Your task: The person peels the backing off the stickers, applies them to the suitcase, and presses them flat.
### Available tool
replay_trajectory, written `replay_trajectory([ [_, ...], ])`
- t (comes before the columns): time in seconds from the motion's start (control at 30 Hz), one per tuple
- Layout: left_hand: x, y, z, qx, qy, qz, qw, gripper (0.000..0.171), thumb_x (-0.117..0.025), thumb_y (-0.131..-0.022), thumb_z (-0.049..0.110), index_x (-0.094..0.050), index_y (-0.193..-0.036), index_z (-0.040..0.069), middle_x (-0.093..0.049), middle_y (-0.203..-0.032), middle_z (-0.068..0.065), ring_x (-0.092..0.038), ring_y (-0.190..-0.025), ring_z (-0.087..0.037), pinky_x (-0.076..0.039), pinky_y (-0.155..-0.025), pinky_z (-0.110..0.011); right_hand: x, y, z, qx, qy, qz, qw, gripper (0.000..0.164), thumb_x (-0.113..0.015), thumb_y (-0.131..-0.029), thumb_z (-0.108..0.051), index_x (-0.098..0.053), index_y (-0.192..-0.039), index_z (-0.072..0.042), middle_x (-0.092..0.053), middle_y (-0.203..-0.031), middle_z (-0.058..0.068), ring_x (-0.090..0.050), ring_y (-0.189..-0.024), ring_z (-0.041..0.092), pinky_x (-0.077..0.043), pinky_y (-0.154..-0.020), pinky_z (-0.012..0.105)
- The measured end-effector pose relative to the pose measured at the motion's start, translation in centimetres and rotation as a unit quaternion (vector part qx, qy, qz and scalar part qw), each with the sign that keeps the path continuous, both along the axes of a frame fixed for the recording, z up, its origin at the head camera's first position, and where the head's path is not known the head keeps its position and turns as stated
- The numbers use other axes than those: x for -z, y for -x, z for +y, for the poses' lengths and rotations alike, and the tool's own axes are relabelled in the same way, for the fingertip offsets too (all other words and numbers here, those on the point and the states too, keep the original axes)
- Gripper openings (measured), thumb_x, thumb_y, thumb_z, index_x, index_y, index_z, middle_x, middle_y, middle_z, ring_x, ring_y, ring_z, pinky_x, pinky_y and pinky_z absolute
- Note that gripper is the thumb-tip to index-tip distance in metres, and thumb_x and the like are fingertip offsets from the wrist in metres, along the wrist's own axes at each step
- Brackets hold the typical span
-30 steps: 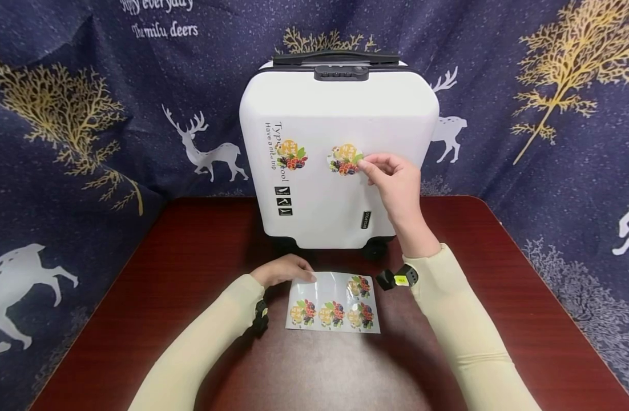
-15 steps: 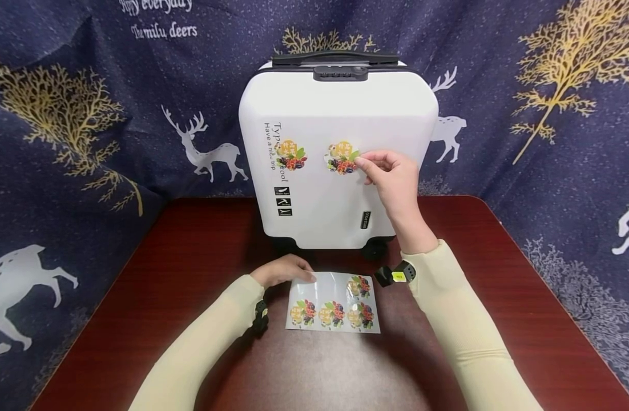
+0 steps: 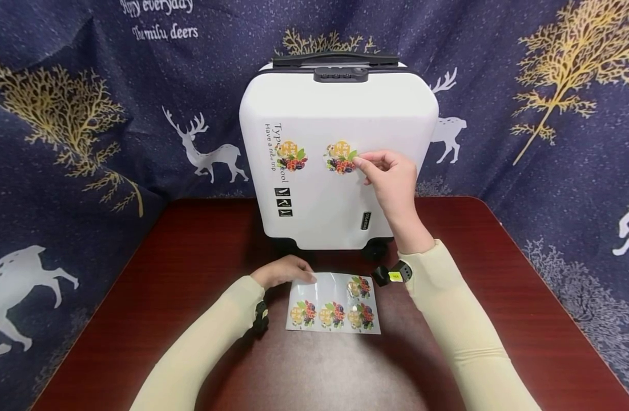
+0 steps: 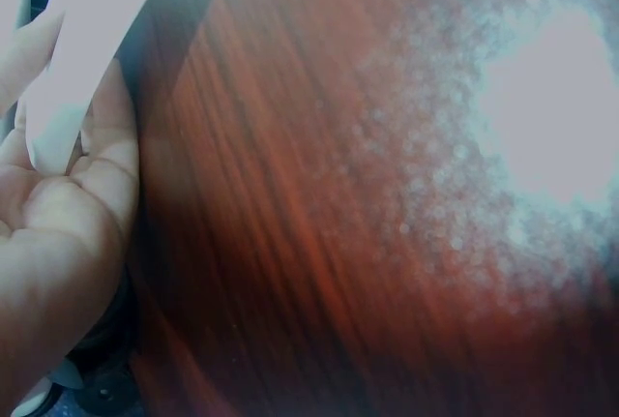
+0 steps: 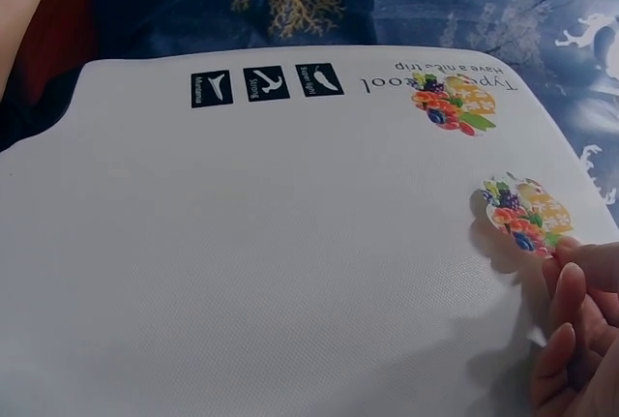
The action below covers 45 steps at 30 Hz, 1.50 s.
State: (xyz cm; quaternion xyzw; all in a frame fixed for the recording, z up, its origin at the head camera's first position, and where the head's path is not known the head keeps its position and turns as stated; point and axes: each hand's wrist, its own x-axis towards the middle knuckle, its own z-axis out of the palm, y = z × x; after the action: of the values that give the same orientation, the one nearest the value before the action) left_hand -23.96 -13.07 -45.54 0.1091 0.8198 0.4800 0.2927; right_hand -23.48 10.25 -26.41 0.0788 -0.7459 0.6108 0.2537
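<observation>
My right hand (image 3: 395, 180) pinches the right edge of a round fruit sticker (image 3: 340, 157) between thumb and fingers, in front of the white suitcase (image 3: 325, 211). In the right wrist view a shadow lies on the suitcase beside this fruit sticker (image 5: 522, 216). A second fruit sticker (image 3: 292, 157) lies flat on the suitcase to the left, over part of the printed lettering. Low in front, my left hand (image 3: 285, 270) holds the upper left corner of a sticker sheet (image 3: 327, 285). In the left wrist view, the thumb and fingers have the white sheet (image 4: 92, 40) between them.
The suitcase stands upright on a dark red table (image 3: 201, 245), its black handle (image 3: 335, 59) on top. Several fruit stickers (image 3: 332, 315) remain on the sheet. Behind hangs a blue curtain (image 3: 201, 91) with deer and trees. Both wrists carry small black cameras (image 3: 391, 274).
The right hand has shifted slightly left with the pinched sticker, which now faces the suitcase more squarely. My left hand and the sheet have stayed in place.
</observation>
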Motion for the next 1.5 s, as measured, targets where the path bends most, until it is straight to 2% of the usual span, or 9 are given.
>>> replay_trajectory([
  [0.2, 0.0, -0.1, 0.0, -0.001, 0.003, 0.002, 1.0, 0.019, -0.072, -0.09, 0.011, -0.071, -0.101, -0.005, -0.072, -0.082, -0.002, -0.063, -0.072, -0.008, -0.053, -0.072, -0.022, 0.0, 0.0, -0.2, 0.019, -0.018, 0.005, 1.0, 0.022, -0.079, -0.09, -0.02, -0.08, -0.1, 0.0, -0.062, -0.067, -0.029, -0.056, -0.054, -0.001, -0.039, -0.052, 0.02],
  [0.43, 0.0, -0.1, 0.1, -0.002, 0.003, 0.0, 1.0, 0.019, -0.072, -0.09, 0.01, -0.071, -0.102, -0.006, -0.072, -0.082, -0.002, -0.063, -0.071, -0.008, -0.053, -0.071, -0.022, 0.0, -0.2, -0.4, 0.022, -0.018, 0.003, 1.0, 0.022, -0.079, -0.091, -0.021, -0.08, -0.1, -0.001, -0.063, -0.067, -0.028, -0.055, -0.054, 0.0, -0.036, -0.052, 0.021],
  [1.1, 0.2, 0.0, 0.1, -0.007, 0.004, -0.005, 1.0, 0.018, -0.072, -0.09, 0.01, -0.071, -0.101, -0.004, -0.071, -0.082, -0.002, -0.063, -0.072, -0.009, -0.053, -0.072, -0.022, 0.1, -0.2, -0.9, 0.039, -0.017, 0.016, 0.999, 0.019, -0.078, -0.09, -0.019, -0.08, -0.098, -0.001, -0.062, -0.068, -0.021, -0.054, -0.051, -0.001, -0.045, -0.057, 0.021],
  [1.27, 0.2, 0.0, 0.0, -0.008, 0.004, -0.004, 1.0, 0.019, -0.072, -0.09, 0.011, -0.071, -0.101, -0.005, -0.071, -0.082, -0.002, -0.063, -0.072, -0.009, -0.053, -0.072, -0.022, 0.0, -0.3, -1.2, 0.054, -0.026, 0.026, 0.998, 0.019, -0.079, -0.09, -0.018, -0.08, -0.096, -0.001, -0.065, -0.071, -0.011, -0.053, -0.052, -0.002, -0.044, -0.057, 0.02],
  [1.5, 0.2, 0.0, 0.1, -0.006, 0.004, -0.001, 1.0, 0.019, -0.072, -0.09, 0.01, -0.071, -0.101, -0.005, -0.071, -0.083, -0.002, -0.063, -0.073, -0.009, -0.053, -0.072, -0.022, 0.0, -0.4, -1.5, 0.069, -0.034, 0.031, 0.997, 0.019, -0.079, -0.09, -0.018, -0.08, -0.096, 0.0, -0.074, -0.081, 0.014, -0.052, -0.054, -0.004, -0.042, -0.057, 0.018],
])
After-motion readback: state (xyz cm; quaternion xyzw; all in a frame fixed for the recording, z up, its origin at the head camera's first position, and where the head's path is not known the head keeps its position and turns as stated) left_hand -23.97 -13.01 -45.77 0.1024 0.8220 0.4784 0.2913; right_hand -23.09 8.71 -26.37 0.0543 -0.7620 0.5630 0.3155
